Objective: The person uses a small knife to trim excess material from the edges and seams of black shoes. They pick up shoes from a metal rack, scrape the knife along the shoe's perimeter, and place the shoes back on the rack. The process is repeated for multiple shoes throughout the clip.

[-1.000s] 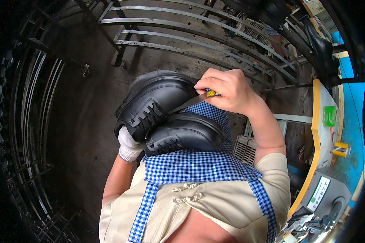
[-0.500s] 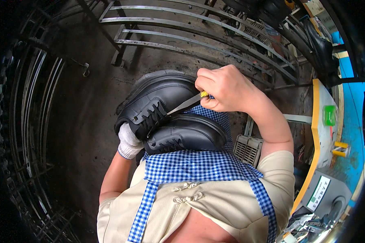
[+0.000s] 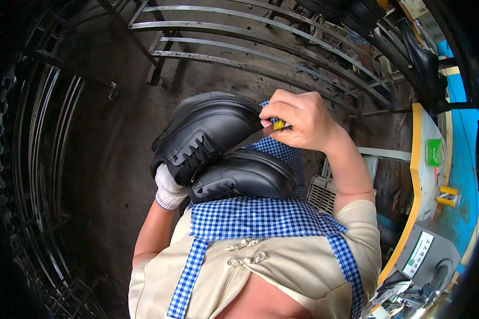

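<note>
Black lace-up shoe [image 3: 210, 127] sits at the white-gloved left hand [image 3: 168, 187], whose fingers are hidden by its heel, so their grip cannot be told. The bare right hand [image 3: 302, 118] pinches a thin-bladed tool [image 3: 279, 125] by its yellow end, the blade slanting toward the gap above a second black shoe [image 3: 250, 173]. Below lies a blue checked apron [image 3: 261, 218]; beyond stand a metal rack [image 3: 218, 28] and, rightward, a blue tabletop [image 3: 465, 135].

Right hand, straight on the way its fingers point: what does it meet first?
Likely the upper black shoe, near its toe, just left of the right hand. The thin-bladed tool it grips reaches ahead toward the same shoe; depth and contact are unclear.
</note>
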